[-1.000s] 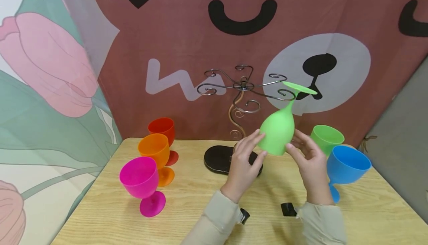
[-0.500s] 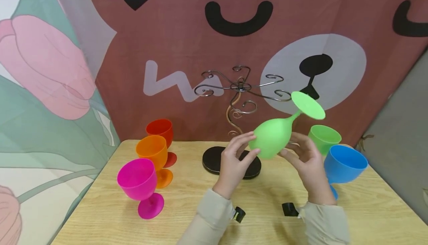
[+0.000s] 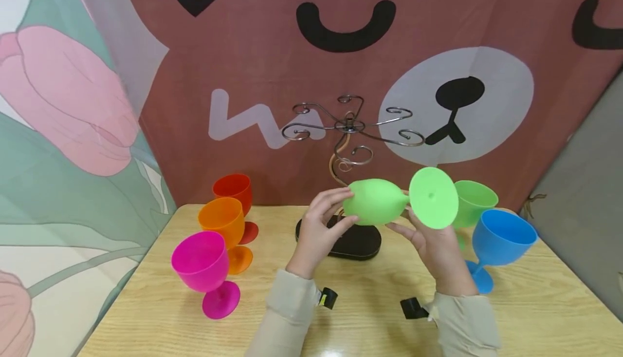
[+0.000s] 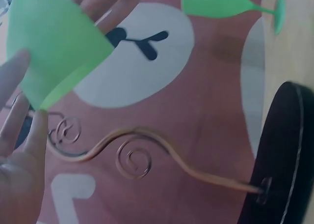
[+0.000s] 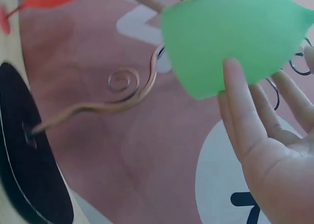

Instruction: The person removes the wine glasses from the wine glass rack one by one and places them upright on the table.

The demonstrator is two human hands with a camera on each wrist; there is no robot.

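Observation:
A light green plastic goblet lies sideways in the air in the head view, its mouth to the left and its foot to the right. Near the mouth, my left hand pinches the bowl between thumb and fingers. My right hand is by the stem with thumb and fingers extended, partly hidden behind the foot. In the right wrist view, a digit of the right hand overlaps the bowl. Behind the hands rises a metal stand with several curled arms, none bearing a goblet.
The stand's black oval base is on the wooden table. At left stand red, orange and magenta goblets. A second green goblet and a blue goblet stand at right.
The green goblet has come down and away from the stand's arm, turning from mouth-down to sideways. My left hand has shifted left with it; the right hand has moved from the bowl towards the stem.

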